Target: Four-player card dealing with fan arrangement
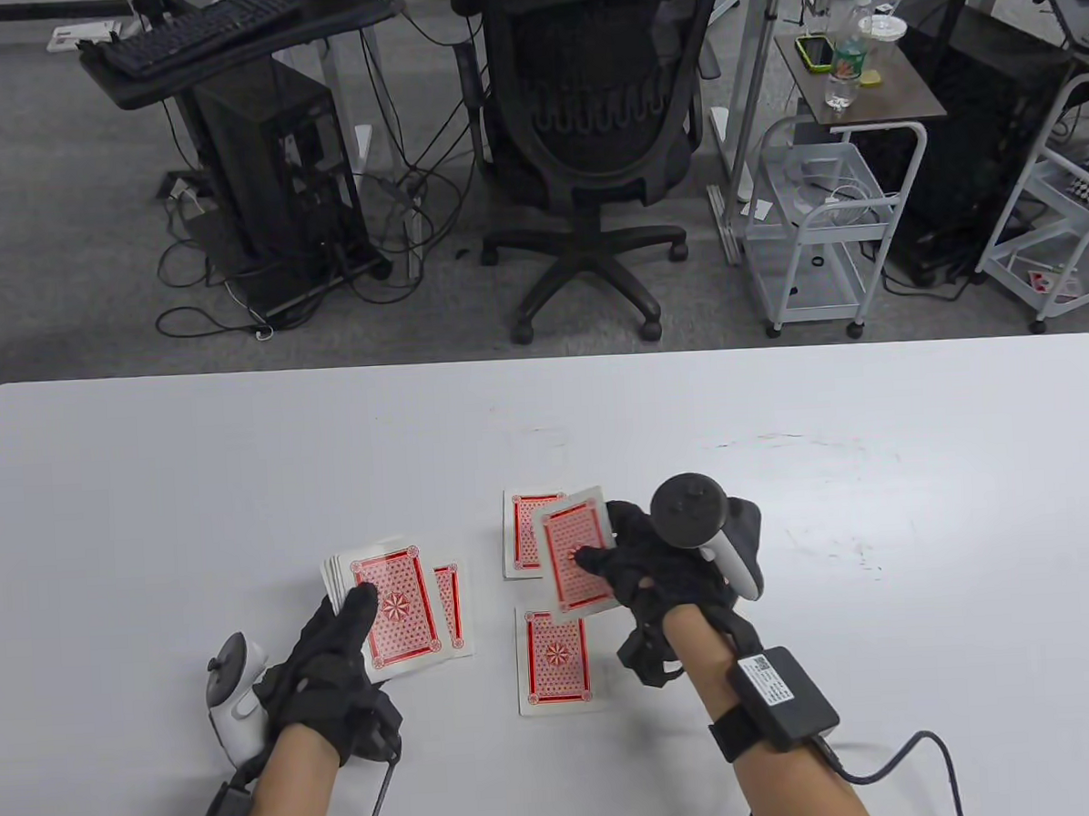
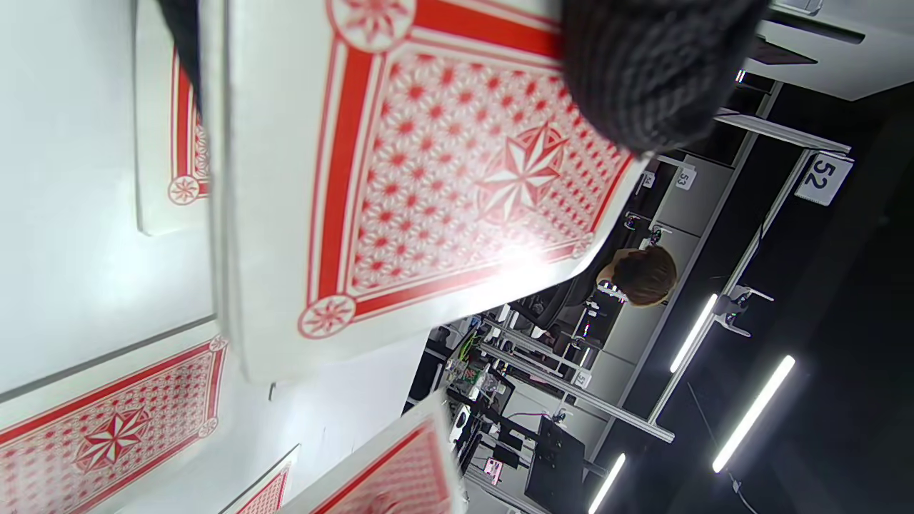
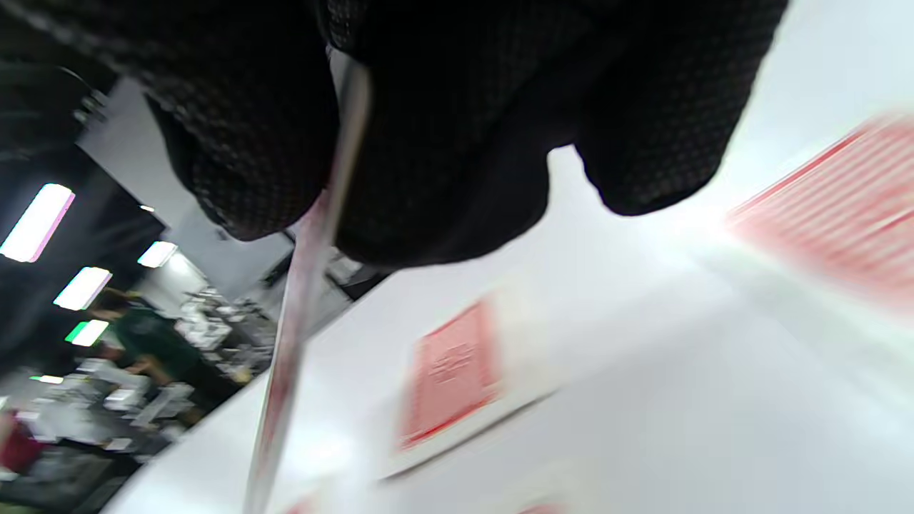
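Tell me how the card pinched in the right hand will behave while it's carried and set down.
The card is thin, seen edge-on between the right hand's fingers, so it probably flexes. It looks light and likely slides on the smooth table.

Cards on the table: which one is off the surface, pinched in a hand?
The tilted card pinched by the right hand; the others lie flat, and the deck sits in the left hand.

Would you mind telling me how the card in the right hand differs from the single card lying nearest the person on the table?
The held card is pinched by the right hand, above the table; the near card lies flat and untouched. The held card is tilted and overlaps another card in the table view; the near card sits roughly square, apart from the others. Both show the same red patterned back.
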Demonstrator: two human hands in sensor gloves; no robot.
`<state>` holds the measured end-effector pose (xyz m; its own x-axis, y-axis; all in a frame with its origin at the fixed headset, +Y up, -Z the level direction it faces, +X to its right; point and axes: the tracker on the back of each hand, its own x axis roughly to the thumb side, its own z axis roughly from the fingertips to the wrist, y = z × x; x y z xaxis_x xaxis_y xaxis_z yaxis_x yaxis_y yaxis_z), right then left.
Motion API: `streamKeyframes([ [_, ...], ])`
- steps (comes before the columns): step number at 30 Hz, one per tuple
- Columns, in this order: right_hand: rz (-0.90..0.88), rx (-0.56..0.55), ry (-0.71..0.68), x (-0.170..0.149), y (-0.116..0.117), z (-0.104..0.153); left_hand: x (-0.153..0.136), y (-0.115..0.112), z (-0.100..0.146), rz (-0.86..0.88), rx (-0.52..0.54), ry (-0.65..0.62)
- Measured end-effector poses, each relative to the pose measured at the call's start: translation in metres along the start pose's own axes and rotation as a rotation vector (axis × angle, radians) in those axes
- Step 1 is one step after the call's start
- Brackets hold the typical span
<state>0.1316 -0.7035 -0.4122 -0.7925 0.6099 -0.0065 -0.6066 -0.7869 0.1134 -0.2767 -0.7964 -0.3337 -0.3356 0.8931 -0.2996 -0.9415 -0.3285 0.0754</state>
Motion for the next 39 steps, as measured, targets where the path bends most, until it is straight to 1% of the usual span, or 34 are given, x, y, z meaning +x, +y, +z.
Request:
streamKeyframes([
  [3, 0.147, -0.029, 0.108, -0.032, -0.007, -0.003, -0.001, -0.001, -0.001, -0.011, -0.005, 0.006],
  [7, 0.371, -0.061, 0.274, -0.063, -0.006, -0.010, -0.001, -0.002, 0.000, -0.025, -0.001, 0.012],
  [8, 0.416, -0.057, 0.298, -0.066, -0.005, -0.012, -0.001, -0.002, 0.000, -0.026, 0.000, 0.011],
  [10, 0.592, -0.014, 0.367, -0.071, 0.003, -0.017, 0.000, 0.000, 0.000, -0.025, 0.005, 0.010],
  [11, 0.665, -0.005, 0.377, -0.072, 0.006, -0.018, 0.000, 0.001, 0.000, -0.023, 0.008, 0.011],
  [12, 0.722, 0.006, 0.390, -0.074, 0.009, -0.019, 0.000, 0.002, 0.000, -0.019, 0.015, 0.010],
  [13, 0.731, 0.021, 0.409, -0.074, 0.009, -0.018, 0.000, 0.002, 0.000, -0.018, 0.016, 0.011],
  [15, 0.705, 0.015, 0.407, -0.073, 0.004, -0.015, 0.000, 0.003, 0.000, -0.019, 0.018, 0.011],
  [17, 0.637, -0.010, 0.372, -0.066, -0.005, -0.009, 0.000, 0.001, 0.001, -0.014, 0.018, 0.008],
  [19, 0.534, -0.016, 0.309, -0.051, -0.011, 0.000, 0.000, -0.001, 0.001, -0.010, 0.013, 0.005],
  [21, 0.394, 0.009, 0.224, -0.031, -0.008, 0.008, -0.001, -0.005, 0.001, -0.003, 0.002, 0.007],
  [23, 0.263, 0.043, 0.125, -0.010, 0.000, 0.015, -0.003, -0.010, 0.001, 0.000, -0.015, 0.013],
  [24, 0.164, 0.070, 0.059, 0.005, 0.008, 0.019, -0.004, -0.013, 0.001, -0.006, -0.022, 0.014],
  [25, 0.068, 0.100, -0.018, 0.016, 0.017, 0.021, -0.005, -0.016, 0.002, -0.015, -0.027, 0.013],
  [26, -0.006, 0.113, -0.056, 0.025, 0.025, 0.024, -0.005, -0.018, 0.002, -0.022, -0.033, 0.013],
  [27, -0.103, 0.137, -0.089, 0.036, 0.037, 0.026, -0.006, -0.021, 0.003, -0.031, -0.043, 0.013],
  [28, -0.180, 0.169, -0.150, 0.046, 0.050, 0.027, -0.007, -0.023, 0.003, -0.038, -0.056, 0.016],
  [30, -0.245, 0.198, -0.186, 0.059, 0.069, 0.030, -0.009, -0.027, 0.003, -0.054, -0.071, 0.020],
  [31, -0.243, 0.212, -0.208, 0.065, 0.079, 0.031, -0.010, -0.029, 0.004, -0.061, -0.079, 0.024],
  [33, -0.228, 0.220, -0.217, 0.072, 0.089, 0.032, -0.011, -0.034, 0.005, -0.073, -0.089, 0.019],
  [35, -0.255, 0.163, -0.214, 0.074, 0.096, 0.034, -0.011, -0.039, 0.006, -0.097, -0.099, 0.011],
  [36, -0.278, 0.160, -0.200, 0.074, 0.099, 0.035, -0.012, -0.042, 0.007, -0.107, -0.107, 0.013],
  [37, -0.295, 0.162, -0.201, 0.073, 0.100, 0.035, -0.012, -0.043, 0.007, -0.112, -0.108, 0.016],
  [38, -0.322, 0.140, -0.194, 0.073, 0.101, 0.038, -0.013, -0.044, 0.008, -0.124, -0.093, 0.020],
  [39, -0.313, 0.112, -0.185, 0.073, 0.099, 0.039, -0.013, -0.044, 0.008, -0.117, -0.100, 0.020],
])
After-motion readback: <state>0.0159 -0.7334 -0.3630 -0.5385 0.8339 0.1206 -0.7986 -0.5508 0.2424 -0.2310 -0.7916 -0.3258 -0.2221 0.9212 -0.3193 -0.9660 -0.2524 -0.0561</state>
